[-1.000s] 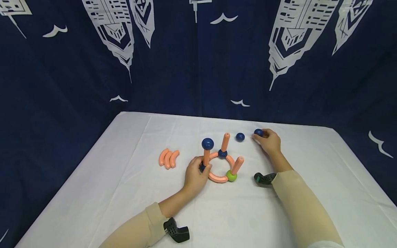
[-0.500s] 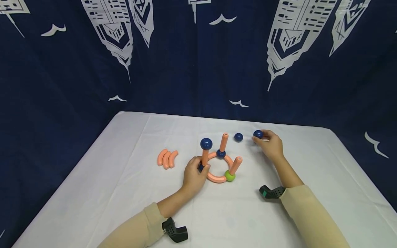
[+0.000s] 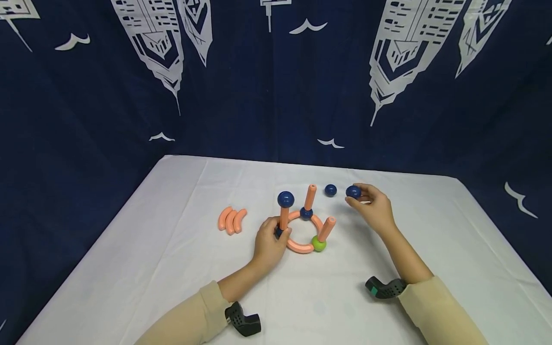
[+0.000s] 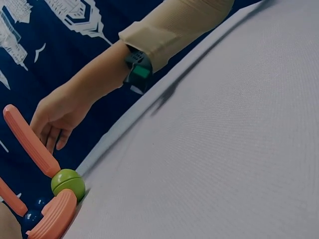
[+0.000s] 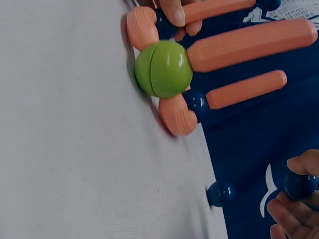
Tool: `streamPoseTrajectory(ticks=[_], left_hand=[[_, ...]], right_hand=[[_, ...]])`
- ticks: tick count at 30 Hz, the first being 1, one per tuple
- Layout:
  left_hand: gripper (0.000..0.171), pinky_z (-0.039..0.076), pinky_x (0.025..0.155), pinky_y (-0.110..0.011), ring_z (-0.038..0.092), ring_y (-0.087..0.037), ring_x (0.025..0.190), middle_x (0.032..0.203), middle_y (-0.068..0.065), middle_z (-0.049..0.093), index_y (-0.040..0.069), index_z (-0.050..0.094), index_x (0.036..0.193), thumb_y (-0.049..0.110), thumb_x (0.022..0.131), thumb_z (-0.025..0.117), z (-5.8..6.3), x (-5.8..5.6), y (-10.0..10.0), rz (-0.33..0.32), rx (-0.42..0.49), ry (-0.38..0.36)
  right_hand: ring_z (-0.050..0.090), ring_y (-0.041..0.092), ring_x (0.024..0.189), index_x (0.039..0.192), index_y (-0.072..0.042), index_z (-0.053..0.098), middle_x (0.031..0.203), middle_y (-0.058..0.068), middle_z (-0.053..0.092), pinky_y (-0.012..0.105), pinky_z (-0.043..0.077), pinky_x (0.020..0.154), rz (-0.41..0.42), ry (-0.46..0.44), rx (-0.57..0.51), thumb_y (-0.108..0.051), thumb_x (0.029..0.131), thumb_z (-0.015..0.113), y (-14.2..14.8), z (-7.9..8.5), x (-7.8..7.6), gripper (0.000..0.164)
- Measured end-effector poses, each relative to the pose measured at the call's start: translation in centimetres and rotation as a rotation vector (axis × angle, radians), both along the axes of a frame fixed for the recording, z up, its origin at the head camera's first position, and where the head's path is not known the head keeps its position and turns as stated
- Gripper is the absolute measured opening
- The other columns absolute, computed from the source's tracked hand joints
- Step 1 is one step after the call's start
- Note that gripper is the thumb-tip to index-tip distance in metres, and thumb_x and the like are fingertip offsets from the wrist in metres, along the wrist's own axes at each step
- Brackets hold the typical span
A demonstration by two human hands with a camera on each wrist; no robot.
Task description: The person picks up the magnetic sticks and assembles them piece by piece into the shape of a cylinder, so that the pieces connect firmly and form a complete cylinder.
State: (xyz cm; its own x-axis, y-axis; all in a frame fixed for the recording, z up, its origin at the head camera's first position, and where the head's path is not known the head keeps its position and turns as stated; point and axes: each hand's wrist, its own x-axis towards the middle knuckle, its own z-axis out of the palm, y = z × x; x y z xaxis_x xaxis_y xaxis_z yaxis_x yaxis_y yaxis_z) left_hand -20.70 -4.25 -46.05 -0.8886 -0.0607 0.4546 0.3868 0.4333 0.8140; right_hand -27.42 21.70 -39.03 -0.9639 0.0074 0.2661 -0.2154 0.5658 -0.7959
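Observation:
My left hand (image 3: 269,245) grips the ring structure at its left joint, around a dark blue ball at the foot of an upright orange rod (image 3: 284,218). A larger-looking blue ball (image 3: 286,199) caps that rod. Two more orange rods, the rear one (image 3: 310,197) on a blue ball and the front one (image 5: 254,45) on a green ball (image 5: 164,68), stand with bare tops. Curved orange pieces (image 3: 300,247) join the balls into a ring. Between thumb and fingers, my right hand (image 3: 374,207) pinches a loose blue ball (image 3: 353,192), held to the right of the structure.
Another blue ball (image 3: 330,190) lies on the white tablecloth (image 3: 327,297) behind the ring. Several curved orange pieces (image 3: 232,221) lie side by side at the left. A dark blue curtain (image 3: 241,96) hangs behind the table.
My right hand has lifted the blue ball and brought it slightly left and nearer to me. The left hand keeps its grip on the structure.

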Motion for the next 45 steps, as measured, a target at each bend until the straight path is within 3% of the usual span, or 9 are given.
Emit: streamPoseTrajectory(ticks=[7,15,27,31,35,45], left_hand=[[0.021,0.048,0.083,-0.039,0.058,-0.023,0.092,0.099,-0.01,0.062,-0.001,0.065,0.107,0.005,0.088,0.069,-0.1,0.0,-0.1,-0.003,0.003,-0.029],[0.02,0.049,0.081,-0.04,0.06,-0.026,0.092,0.099,-0.012,0.064,-0.002,0.065,0.105,0.002,0.086,0.07,-0.2,-0.1,-0.1,-0.007,0.003,0.024],[0.019,0.048,0.08,-0.039,0.058,-0.024,0.089,0.097,-0.012,0.063,-0.003,0.065,0.104,0.003,0.086,0.07,0.0,0.0,0.0,-0.002,0.001,0.008],[0.019,0.048,0.08,-0.04,0.058,-0.024,0.09,0.098,-0.012,0.063,-0.003,0.065,0.104,0.003,0.087,0.07,-0.1,0.0,0.0,-0.004,-0.001,0.009],[0.02,0.048,0.081,-0.04,0.059,-0.025,0.09,0.097,-0.012,0.063,-0.003,0.065,0.104,0.003,0.086,0.07,-0.1,0.0,0.0,-0.002,0.001,0.014],[0.02,0.048,0.085,-0.042,0.06,-0.026,0.095,0.101,-0.012,0.064,-0.003,0.065,0.106,0.004,0.087,0.07,0.0,0.0,0.0,-0.006,0.004,-0.001]], right_hand=[[0.058,0.003,0.082,0.122,0.001,0.061,0.101,0.014,0.067,0.017,0.047,0.066,0.067,0.034,-0.031,-0.019,0.087,0.075,-0.3,0.7,2.0,0.043],[0.06,0.011,0.082,0.124,0.004,0.059,0.095,-0.009,0.068,0.018,0.051,0.072,0.231,-0.017,-0.231,-0.016,0.09,0.072,-1.0,2.1,4.5,0.042],[0.056,0.011,0.077,0.121,0.01,0.058,0.096,-0.004,0.069,0.018,0.049,0.067,0.436,0.089,-0.329,0.007,0.086,0.068,-2.2,2.6,6.3,0.036],[0.056,0.011,0.076,0.119,0.011,0.058,0.095,-0.001,0.069,0.018,0.048,0.067,0.488,0.136,-0.32,0.012,0.084,0.067,-2.5,2.5,6.6,0.037],[0.057,0.011,0.077,0.119,0.009,0.06,0.094,-0.003,0.067,0.018,0.049,0.068,0.479,0.173,-0.265,0.013,0.082,0.069,-2.8,2.1,6.5,0.039],[0.061,0.009,0.081,0.118,0.009,0.061,0.095,-0.004,0.069,0.02,0.049,0.07,0.492,0.138,-0.208,0.009,0.081,0.072,-3.0,-0.4,5.9,0.039]])
